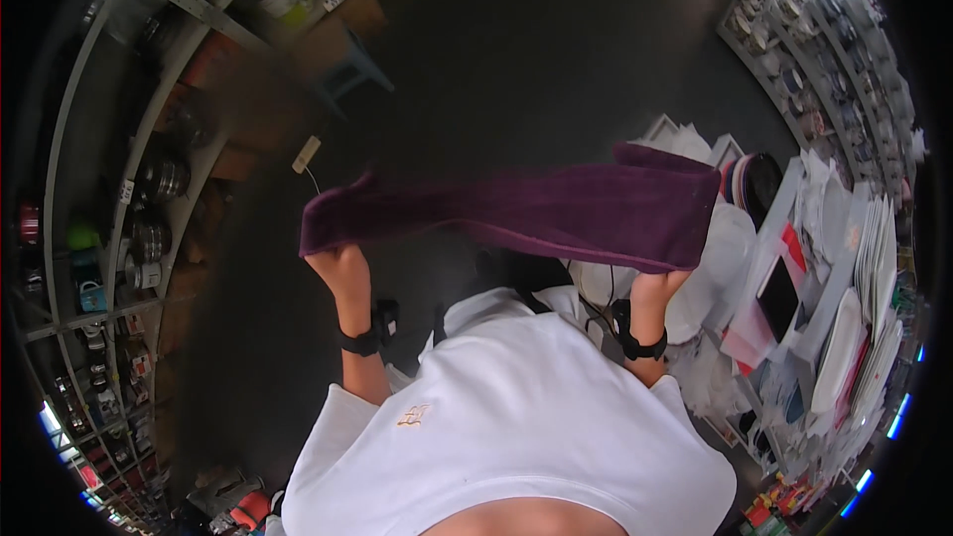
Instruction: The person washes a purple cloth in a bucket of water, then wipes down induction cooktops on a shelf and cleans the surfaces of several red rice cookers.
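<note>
A dark purple cloth (pixel 521 212), perhaps a towel, is stretched sideways in the air in front of me. My left hand (pixel 342 268) grips its left end from below, the fingers mostly covered by the fabric. Its right end is held by my right hand (pixel 659 286), whose fingers are also partly behind the cloth. The cloth folds over at both ends, and its lower edge sags a little in the middle. A small pale tag (pixel 306 155) on a thin string hangs out at the left end. Black bands are on both my wrists.
Metal shelving (pixel 89 320) with pots and mugs curves along the left. Stacked white plates (pixel 837 357) and plastic-wrapped dishes fill the shelf close on the right, with a dark flat object (pixel 778 299) among them. A blue-grey stool (pixel 354 67) stands ahead by cardboard boxes. More crockery shelves (pixel 789 52) rise at upper right.
</note>
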Demonstrator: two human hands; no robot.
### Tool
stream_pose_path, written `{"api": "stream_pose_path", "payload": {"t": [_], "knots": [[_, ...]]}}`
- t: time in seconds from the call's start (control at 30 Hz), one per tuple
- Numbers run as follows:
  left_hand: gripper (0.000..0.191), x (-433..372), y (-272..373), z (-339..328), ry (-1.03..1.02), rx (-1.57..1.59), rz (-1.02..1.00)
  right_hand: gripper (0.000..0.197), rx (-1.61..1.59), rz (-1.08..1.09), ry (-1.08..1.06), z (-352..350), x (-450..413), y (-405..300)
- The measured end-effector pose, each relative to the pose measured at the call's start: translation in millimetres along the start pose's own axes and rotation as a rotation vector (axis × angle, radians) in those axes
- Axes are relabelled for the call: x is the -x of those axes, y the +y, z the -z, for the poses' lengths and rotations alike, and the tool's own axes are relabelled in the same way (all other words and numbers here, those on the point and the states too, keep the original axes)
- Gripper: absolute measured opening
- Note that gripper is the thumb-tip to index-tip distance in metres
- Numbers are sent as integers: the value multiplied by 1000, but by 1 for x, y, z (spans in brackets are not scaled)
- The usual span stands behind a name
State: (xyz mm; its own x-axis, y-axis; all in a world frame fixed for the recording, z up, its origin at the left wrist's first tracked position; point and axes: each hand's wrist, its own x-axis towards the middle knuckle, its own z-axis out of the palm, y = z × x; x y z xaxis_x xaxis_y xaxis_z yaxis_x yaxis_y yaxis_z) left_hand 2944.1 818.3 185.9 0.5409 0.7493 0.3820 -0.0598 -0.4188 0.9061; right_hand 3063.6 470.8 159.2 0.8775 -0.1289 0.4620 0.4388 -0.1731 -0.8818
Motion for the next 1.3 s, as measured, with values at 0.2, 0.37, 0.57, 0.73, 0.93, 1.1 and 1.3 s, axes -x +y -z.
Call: {"api": "stream_pose_path", "payload": {"t": [0.2,0.37,0.57,0.73,0.93,1.1,1.3], "knots": [[35,-77,-44,-20,13,30,75,41,-6,-103,7,-89,-46,43],[33,-159,-87,-34,72,71,156,41,-101,-90,-34,-184,-122,72],[24,-274,-106,-62,172,-7,41,43,-120,-4,-148,-300,-225,103],[16,-355,-115,-90,383,-62,18,44,-111,-81,-178,-400,-284,119],[10,-448,-170,-83,447,-268,7,40,-358,-155,-302,-525,-355,120],[12,-566,-183,-93,553,249,271,40,-440,-280,-357,-633,-425,118],[6,-713,-200,-102,662,504,51,37,-353,-77,-185,-760,-512,98]]}}
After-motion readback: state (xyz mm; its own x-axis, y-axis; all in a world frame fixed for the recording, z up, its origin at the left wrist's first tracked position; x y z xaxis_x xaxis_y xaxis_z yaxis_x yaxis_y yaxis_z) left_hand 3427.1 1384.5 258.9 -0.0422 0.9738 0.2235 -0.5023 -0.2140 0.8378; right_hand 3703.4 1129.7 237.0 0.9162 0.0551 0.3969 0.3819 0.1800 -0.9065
